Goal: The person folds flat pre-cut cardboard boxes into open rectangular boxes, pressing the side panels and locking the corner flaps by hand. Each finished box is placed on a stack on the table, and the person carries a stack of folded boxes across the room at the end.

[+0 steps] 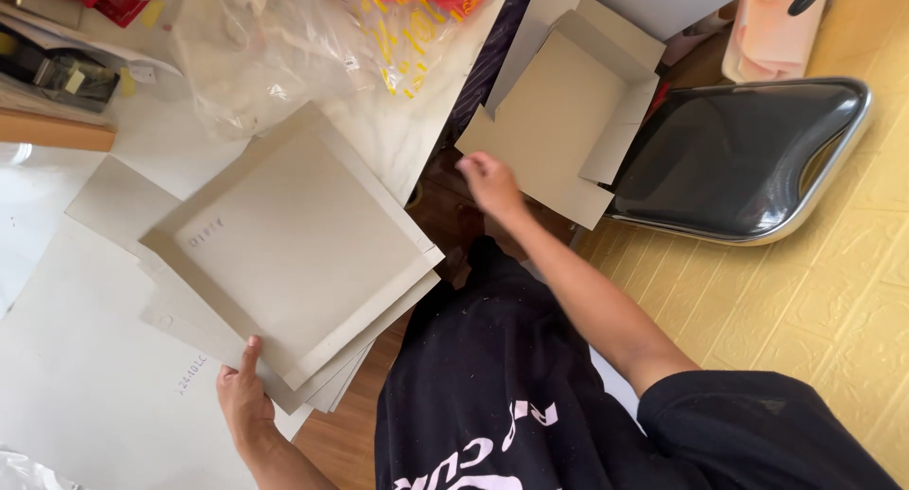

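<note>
The left hand [244,400] rests on the near edge of a stack of grey cards [294,263] on the white bench [85,395], thumb on top, its grip closed on the stack's edge. The right hand [490,180] reaches over a folded grey box [559,121] by one black chair [748,159]; it is blurred, so I cannot tell its grip. The box looks empty. One clear bag [256,45] holds white stuff.

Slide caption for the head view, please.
Left hand steadies a stack of grey card sheets while right hand reaches to folded card trays.
</note>
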